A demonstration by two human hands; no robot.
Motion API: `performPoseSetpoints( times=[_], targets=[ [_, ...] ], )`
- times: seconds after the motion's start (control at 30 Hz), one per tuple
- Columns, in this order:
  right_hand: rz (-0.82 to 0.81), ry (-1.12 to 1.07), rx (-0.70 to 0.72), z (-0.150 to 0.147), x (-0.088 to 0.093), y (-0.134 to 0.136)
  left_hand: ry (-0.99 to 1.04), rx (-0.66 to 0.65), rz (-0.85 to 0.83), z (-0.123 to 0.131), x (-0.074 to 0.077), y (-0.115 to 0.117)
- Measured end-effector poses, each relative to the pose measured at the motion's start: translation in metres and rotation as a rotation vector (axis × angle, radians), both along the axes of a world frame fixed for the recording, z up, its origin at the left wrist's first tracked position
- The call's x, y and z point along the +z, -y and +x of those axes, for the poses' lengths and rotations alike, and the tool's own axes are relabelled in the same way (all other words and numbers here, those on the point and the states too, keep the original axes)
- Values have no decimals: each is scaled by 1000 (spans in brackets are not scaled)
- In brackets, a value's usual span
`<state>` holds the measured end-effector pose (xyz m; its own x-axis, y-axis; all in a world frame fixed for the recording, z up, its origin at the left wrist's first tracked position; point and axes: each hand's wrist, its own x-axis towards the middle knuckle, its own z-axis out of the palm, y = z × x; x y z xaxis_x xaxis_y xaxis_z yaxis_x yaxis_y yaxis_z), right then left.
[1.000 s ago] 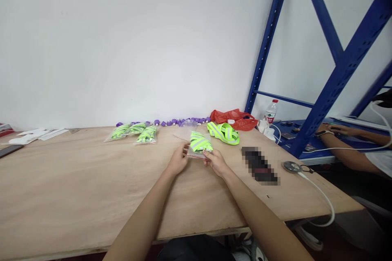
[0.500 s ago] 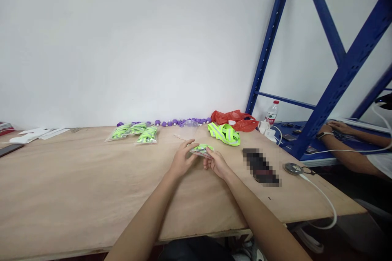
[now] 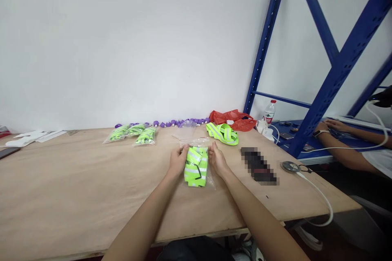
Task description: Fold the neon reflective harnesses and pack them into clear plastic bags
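A clear plastic bag (image 3: 210, 179) with a folded neon-yellow reflective strap (image 3: 196, 167) inside is held up between my hands, its broad face toward me. A thin black piece shows on the strap. My left hand (image 3: 178, 160) pinches the bag's left side, thumb in front. At its upper right edge, my right hand (image 3: 218, 160) is closed on the clear plastic, with some fingers hidden behind. Just beyond, a loose neon-yellow reflective strap (image 3: 223, 133) lies bundled, and an empty clear bag (image 3: 184, 129) lies flat beside it.
Several filled bags (image 3: 145, 136) lie left on the wooden table (image 3: 92, 187). Purple rolled items (image 3: 168, 123) line the wall near a red plastic bag (image 3: 226, 116). A blurred dark object (image 3: 259, 166) and a cabled round device (image 3: 290, 166) sit right. Beyond the blue rack (image 3: 324, 85), another person's arms (image 3: 339, 147) show.
The filled bag has turned from nearly edge-on to face me and sits lower. My hands have shifted to its two sides. The view has moved slightly.
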<state>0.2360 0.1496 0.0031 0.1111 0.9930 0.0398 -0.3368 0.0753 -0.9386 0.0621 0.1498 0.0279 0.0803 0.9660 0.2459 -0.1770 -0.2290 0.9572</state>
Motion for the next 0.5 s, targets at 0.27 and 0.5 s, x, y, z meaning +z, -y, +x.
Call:
performPoseSetpoints(
  times=[0.27, 0.5],
  targets=[
    [129, 90, -3, -8, 5, 9, -10, -114, -129, 6, -16, -10],
    [129, 146, -39, -5, 2, 7, -46, -130, -134, 3, -15, -11]
  ],
)
